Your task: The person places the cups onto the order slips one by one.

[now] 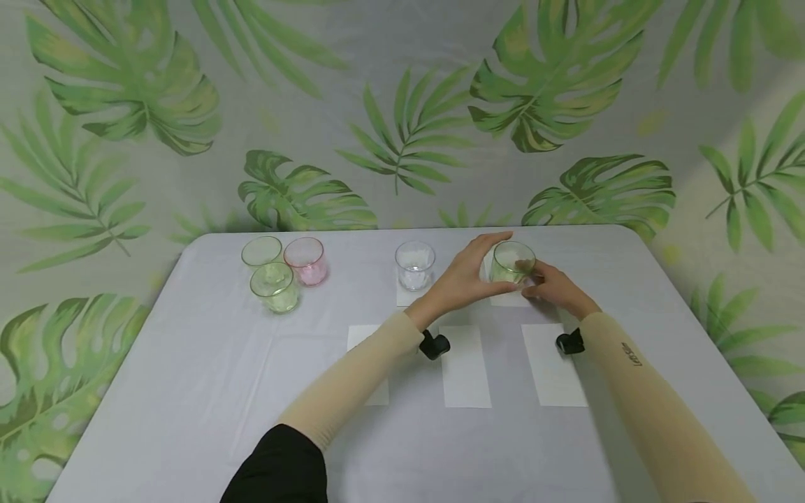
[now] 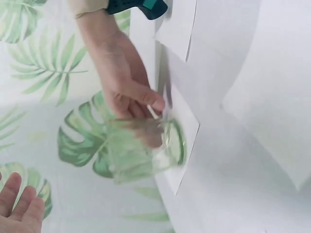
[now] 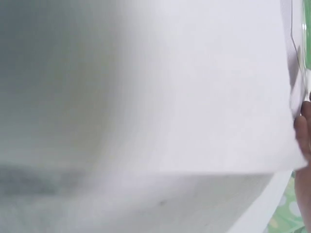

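Note:
A green-tinted glass cup (image 1: pixel 512 265) stands upright at the back right, close over a white paper card (image 1: pixel 508 300). My right hand (image 1: pixel 560 290) holds its right side, with the thumb in front and fingers showing through the glass. My left hand (image 1: pixel 462 276) is spread at the cup's left, thumb and fingers wide apart. In the left wrist view, the left fingers (image 2: pixel 22 206) are well away from the cup (image 2: pixel 141 150), while the right hand (image 2: pixel 126 82) meets its side. The right wrist view is mostly white paper (image 3: pixel 209 97), with part of a hand at the right edge.
A clear glass cup (image 1: pixel 415 267) stands on another card, left of my left hand. Two green cups, one behind (image 1: pixel 260 253) and one in front (image 1: pixel 275 290), cluster with a pink cup (image 1: pixel 306 262) at the back left. More cards, including the middle one (image 1: pixel 465 370), lie nearer.

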`<state>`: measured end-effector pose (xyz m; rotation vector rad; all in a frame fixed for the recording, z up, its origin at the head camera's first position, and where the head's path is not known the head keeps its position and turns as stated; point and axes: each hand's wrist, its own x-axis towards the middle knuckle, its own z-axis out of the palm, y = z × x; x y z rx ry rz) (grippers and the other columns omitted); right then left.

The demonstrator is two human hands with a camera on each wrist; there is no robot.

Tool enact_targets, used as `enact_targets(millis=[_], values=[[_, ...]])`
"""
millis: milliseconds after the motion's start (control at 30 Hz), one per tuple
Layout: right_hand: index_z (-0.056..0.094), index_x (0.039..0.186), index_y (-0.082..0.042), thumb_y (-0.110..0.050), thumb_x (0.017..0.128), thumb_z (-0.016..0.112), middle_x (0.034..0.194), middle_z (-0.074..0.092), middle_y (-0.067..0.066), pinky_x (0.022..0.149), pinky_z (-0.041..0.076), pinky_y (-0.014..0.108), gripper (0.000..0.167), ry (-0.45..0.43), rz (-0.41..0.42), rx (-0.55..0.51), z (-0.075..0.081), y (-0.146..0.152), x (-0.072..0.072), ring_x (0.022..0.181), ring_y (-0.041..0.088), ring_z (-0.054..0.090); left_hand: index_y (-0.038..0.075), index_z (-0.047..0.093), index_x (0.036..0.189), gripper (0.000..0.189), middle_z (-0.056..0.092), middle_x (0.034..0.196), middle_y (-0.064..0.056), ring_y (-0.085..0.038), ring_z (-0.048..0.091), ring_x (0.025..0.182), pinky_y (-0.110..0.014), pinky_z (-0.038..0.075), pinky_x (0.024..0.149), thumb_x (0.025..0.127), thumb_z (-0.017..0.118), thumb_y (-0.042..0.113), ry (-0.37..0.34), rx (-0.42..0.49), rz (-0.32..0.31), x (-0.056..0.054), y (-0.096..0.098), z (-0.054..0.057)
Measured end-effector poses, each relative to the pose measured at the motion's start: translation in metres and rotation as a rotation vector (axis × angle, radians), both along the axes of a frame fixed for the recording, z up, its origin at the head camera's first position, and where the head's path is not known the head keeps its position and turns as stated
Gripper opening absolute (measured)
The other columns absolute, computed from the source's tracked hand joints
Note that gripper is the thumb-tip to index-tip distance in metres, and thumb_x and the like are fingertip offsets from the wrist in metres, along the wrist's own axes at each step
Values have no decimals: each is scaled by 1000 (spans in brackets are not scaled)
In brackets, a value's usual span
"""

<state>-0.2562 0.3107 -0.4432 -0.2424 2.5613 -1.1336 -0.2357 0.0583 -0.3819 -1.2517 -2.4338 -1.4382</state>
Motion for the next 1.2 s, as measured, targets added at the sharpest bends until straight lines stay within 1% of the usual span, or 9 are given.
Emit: enact_targets(millis=[133, 267, 533, 700, 767, 867, 967, 1133, 1200], values=[[24, 148, 4, -8, 92, 61, 151, 21, 29, 107, 24, 59, 69, -6, -31, -48, 1, 1, 1, 136, 48, 21, 8, 33, 147, 81, 39, 145, -5, -11, 33, 133, -26, 30, 107, 82, 78, 25, 23, 26, 2, 7, -34, 9], [23, 147, 7, -8, 92, 62, 149, 24, 30, 109, 24, 57, 68, 24, -42, -79, 2, 4, 6, 135, 47, 24, 5, 34, 146, 80, 40, 144, -10, -18, 37, 130, -26, 32, 106, 81, 79, 19, 57, 60, 28, 12, -71, 15], [21, 147, 9, -6, 94, 59, 148, 26, 31, 109, 25, 55, 66, 101, -13, -139, 9, 13, 21, 134, 48, 26, 1, 38, 144, 78, 42, 143, -12, -24, 39, 130, -33, 32, 109, 78, 80, 7, 76, 151, 125, 22, -143, 19], [28, 145, 8, -2, 94, 59, 146, 31, 31, 108, 26, 55, 61, 187, 27, -180, 10, 22, 32, 133, 46, 28, -8, 37, 141, 76, 42, 140, -22, -37, 38, 129, -42, 31, 109, 77, 77, -5, 80, 146, 198, 42, -176, 37], [30, 144, 8, -2, 93, 59, 144, 33, 30, 108, 28, 50, 60, 215, 36, -178, 9, 26, 37, 132, 45, 30, -10, 37, 140, 74, 42, 138, -26, -40, 37, 128, -45, 30, 109, 77, 76, -5, 66, 129, 234, 49, -188, 44], [32, 144, 7, -2, 93, 59, 143, 35, 29, 107, 33, 28, 58, 248, 44, -187, 8, 31, 44, 130, 45, 32, -6, 38, 141, 75, 43, 138, -22, -36, 38, 128, -40, 30, 110, 77, 77, -3, 57, 101, 297, 47, -210, 37], [33, 144, 6, -2, 93, 60, 143, 37, 29, 98, 33, 9, 58, 286, 63, -181, 7, 34, 52, 128, 45, 34, -2, 39, 142, 77, 43, 140, -17, -32, 38, 129, -35, 29, 111, 77, 78, -1, 45, 82, 360, 42, -234, 24], [34, 145, 1, -6, 93, 61, 143, 38, 26, 95, 30, 4, 58, 317, 88, -151, 6, 40, 69, 128, 41, 35, 1, 40, 143, 78, 42, 142, -14, -31, 37, 131, -32, 29, 110, 76, 79, 1, 27, 41, 462, 44, -270, 10], [35, 145, 0, -7, 94, 61, 143, 38, 25, 95, 29, 4, 58, 321, 90, -142, 5, 43, 75, 131, 28, 37, 2, 40, 143, 78, 42, 142, -14, -31, 37, 130, -32, 29, 110, 76, 80, 1, 22, 22, 497, 46, -282, 6]])
